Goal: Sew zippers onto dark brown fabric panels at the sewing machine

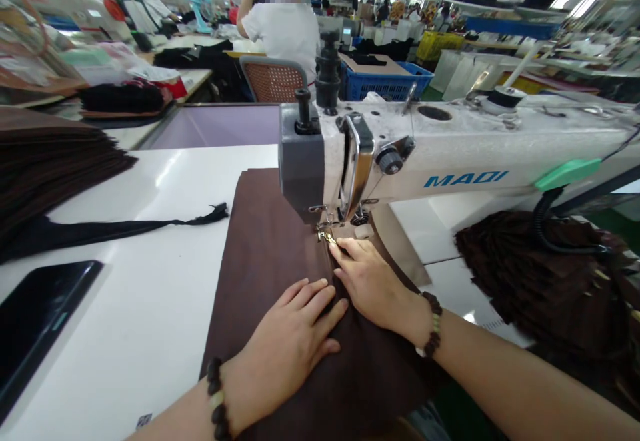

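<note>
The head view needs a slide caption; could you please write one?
Left hand and right hand on brown cloth at a white sewing machine, the right one nearer its needle end.

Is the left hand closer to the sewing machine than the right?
No, the right hand has its fingertips right by the machine, while the left hand lies farther back on the cloth.

Left hand (295,334): bare, short nails. Wrist carries a single-row bead bracelet (219,414), chunky rounded near-black beads, one pale yellow-green bead among them. Right hand (375,284): also bare, matching-style bracelet (436,324), dark brown, rougher-looking beads, pale greenish one mid-run, whitish bit at lower edge, too small to ID. Forearms (520,368) bare.
</note>
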`<state>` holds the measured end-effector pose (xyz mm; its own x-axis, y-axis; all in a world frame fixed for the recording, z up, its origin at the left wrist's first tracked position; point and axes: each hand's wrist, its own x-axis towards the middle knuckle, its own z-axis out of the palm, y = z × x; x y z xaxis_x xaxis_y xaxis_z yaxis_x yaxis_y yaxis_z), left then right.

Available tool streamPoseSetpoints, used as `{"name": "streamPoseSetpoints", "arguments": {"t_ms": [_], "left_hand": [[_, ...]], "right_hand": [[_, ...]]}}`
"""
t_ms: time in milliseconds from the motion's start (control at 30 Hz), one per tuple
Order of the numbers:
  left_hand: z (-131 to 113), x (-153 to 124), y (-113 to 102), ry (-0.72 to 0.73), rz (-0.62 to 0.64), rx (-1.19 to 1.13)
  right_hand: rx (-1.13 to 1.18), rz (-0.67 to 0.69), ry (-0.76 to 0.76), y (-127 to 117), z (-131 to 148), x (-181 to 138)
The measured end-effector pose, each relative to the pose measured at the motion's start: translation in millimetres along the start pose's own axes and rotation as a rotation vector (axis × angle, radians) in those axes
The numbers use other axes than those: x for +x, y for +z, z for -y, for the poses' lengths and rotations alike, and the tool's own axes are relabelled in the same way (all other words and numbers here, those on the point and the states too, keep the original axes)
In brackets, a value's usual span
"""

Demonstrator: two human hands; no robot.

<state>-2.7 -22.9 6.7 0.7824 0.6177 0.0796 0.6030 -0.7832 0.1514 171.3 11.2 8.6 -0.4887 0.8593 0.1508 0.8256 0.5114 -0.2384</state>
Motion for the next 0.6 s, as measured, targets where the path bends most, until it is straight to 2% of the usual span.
{"name": "streamPoseSetpoints", "arguments": {"t_ms": [367, 600], "left_hand": [[14, 8, 0, 0.023, -0.005, 0.013], [13, -1, 5, 0.042, -0.1, 0.022]], "right_hand": [[-0.001, 0.061, -0.025, -3, -17, 12], [0.05, 0.031, -0.042, -2, -22, 13]]}}
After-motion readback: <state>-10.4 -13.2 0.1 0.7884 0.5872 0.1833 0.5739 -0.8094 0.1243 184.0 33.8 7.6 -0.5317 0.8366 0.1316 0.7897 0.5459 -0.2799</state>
